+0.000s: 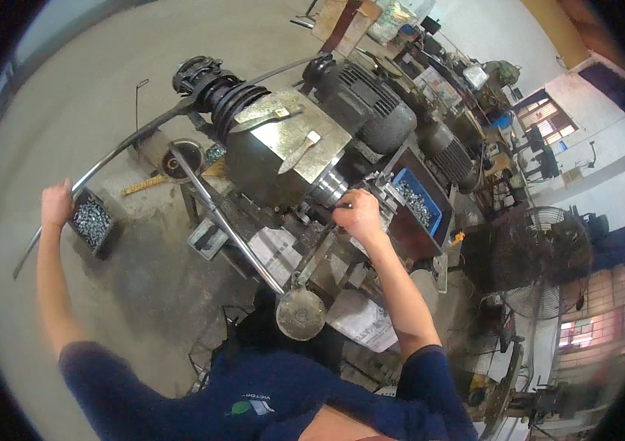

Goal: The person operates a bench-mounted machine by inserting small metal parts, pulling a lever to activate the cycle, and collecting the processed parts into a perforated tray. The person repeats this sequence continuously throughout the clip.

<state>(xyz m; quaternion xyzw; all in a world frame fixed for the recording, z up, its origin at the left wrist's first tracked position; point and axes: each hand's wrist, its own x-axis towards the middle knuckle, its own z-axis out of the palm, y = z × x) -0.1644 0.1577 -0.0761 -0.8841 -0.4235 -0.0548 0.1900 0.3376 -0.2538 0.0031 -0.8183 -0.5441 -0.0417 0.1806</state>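
My left hand, out at the far left, is wrapped round a long metal lever that runs up to the back of a lathe headstock. At the other end of the headstock, my right hand is at the mouth of the round steel spindle nose. Its fingers are pinched together; a small dark tip shows at them, but I cannot make out the piece. A brush and a flat dark tool lie on top of the headstock.
A second bar slants toward me, near a round metal disc. Small metal parts fill a blue tray at right and a dark bin at left. An electric motor sits behind; a caged fan stands at right.
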